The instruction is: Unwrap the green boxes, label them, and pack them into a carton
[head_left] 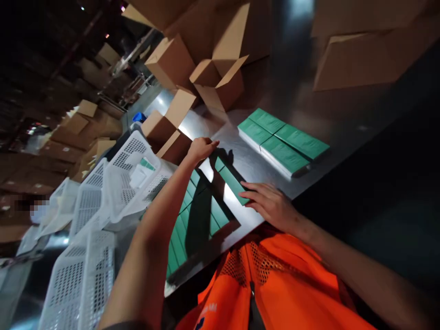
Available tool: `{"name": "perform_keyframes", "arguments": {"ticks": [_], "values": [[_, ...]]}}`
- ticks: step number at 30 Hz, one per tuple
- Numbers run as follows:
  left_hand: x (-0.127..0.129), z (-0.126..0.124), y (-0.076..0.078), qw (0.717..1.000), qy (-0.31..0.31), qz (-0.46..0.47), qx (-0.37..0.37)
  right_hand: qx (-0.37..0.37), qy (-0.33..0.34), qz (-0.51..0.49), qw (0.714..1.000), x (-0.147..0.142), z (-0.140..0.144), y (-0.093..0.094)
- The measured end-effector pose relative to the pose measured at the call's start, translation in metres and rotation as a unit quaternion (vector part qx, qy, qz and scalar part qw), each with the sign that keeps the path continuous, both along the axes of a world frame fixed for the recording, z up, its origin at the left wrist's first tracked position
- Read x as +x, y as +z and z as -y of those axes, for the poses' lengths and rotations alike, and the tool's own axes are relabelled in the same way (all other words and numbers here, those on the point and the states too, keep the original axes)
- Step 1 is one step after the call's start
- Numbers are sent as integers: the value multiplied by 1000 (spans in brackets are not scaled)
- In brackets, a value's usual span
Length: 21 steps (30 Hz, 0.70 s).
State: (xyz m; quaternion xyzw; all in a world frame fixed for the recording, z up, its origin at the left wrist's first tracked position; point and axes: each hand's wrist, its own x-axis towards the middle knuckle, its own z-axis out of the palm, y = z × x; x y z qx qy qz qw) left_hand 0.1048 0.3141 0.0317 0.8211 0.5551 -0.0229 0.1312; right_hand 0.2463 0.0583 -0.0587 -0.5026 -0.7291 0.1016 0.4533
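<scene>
A short row of green boxes (pixel 231 182) lies on the metal table, its long side slanting towards me. My right hand (pixel 273 206) is at the near end of this row, fingers stretched and apart, fingertips touching the end. Just beyond the far end is my left hand (pixel 201 150), its fingers curled together; whatever they may hold is hidden. Beneath my left forearm, a larger block of green boxes (pixel 180 238) stands in tight rows, partly under a dark shadow. Farther right sits a wrapped group of green packs (pixel 283 140) with white sides.
White perforated baskets (pixel 110 183) line the left side, one with a green-and-white item inside. Open cardboard boxes (pixel 220 85) stand at the back, with another carton (pixel 357 62) at the upper right. The metal table's edge (pixel 297 197) runs diagonally before my orange vest (pixel 275 279).
</scene>
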Motion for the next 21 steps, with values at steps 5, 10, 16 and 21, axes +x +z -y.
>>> {"name": "perform_keyframes", "arguments": {"ticks": [5,10,16,21], "values": [[-52,13,-1,990,23,-135,19,-107,72,-66,989,-42,-5,0],[-59,17,-7,985,6,-172,31,-95,87,-45,991,-42,-2,-4],[-52,14,-2,980,-35,-196,14,-10,6,-31,999,-58,6,-18],[-29,6,9,987,-57,-152,-17,-40,50,-5,998,-33,8,3]]}}
